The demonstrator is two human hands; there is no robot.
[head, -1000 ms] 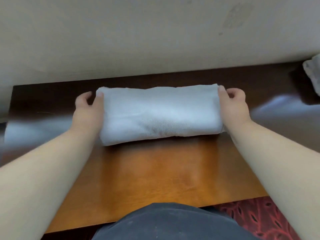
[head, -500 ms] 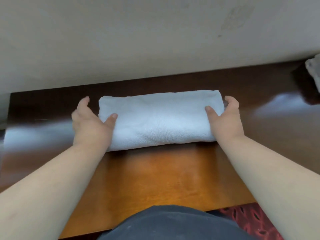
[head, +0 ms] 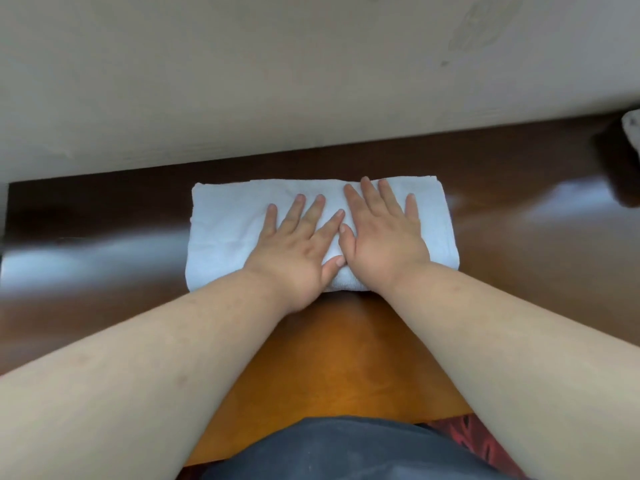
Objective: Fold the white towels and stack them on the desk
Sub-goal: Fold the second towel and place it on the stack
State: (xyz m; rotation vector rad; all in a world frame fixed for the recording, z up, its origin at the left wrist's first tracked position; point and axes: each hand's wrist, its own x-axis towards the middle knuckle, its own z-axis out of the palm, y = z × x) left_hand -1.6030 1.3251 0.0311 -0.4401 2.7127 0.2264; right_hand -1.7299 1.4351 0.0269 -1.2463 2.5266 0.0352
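Note:
A folded white towel (head: pixel 225 233) lies flat on the wooden desk (head: pixel 346 368), close to the wall. My left hand (head: pixel 298 251) rests palm down on the towel's middle, fingers straight and spread. Beside it, my right hand (head: pixel 381 233) presses flat on the towel too, its thumb next to the left index finger. Both hands cover the towel's centre; its left and right ends show.
A pale wall (head: pixel 277 81) rises directly behind the desk. A bit of another white cloth (head: pixel 632 129) shows at the far right edge. A red patterned carpet (head: pixel 474 441) lies below the desk's near edge on the right.
Both hands left the towel's two ends and came together onto its top, now lying flat side by side. The towel sits flatter on the desk.

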